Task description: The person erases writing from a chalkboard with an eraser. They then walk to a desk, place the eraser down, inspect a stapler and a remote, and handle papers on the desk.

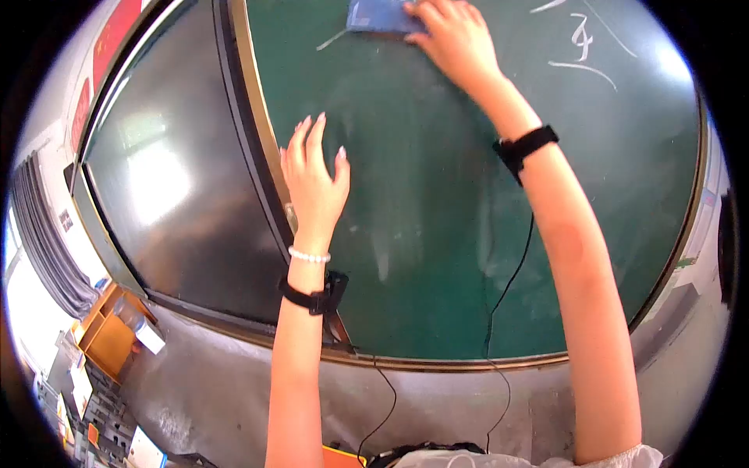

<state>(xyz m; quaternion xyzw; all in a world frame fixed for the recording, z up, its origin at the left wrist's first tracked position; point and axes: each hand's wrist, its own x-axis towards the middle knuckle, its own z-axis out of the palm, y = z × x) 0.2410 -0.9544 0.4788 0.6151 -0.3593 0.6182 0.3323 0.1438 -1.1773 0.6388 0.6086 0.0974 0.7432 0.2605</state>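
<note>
Near the top of the green chalkboard [437, 218], my right hand [456, 39] is closed on a blue chalkboard eraser [382, 15], its face against the board. White chalk marks [581, 39] show to the right of that hand, and a short chalk stroke [331, 39] lies just left of the eraser. My left hand [314, 168] is raised by the board's left frame, fingers spread, with nothing in it. Whether its fingertips touch the board I cannot tell. Each wrist wears a black strap with a small device, and the left also has a white bead bracelet [309, 255].
A dark glossy panel [179, 171] adjoins the board on the left. Thin black cables [511, 281] hang from both wrist devices. At lower left are a wooden cabinet [109, 335], a water jug [129, 313] and cluttered desks. A grey curtain [51, 242] hangs by the window.
</note>
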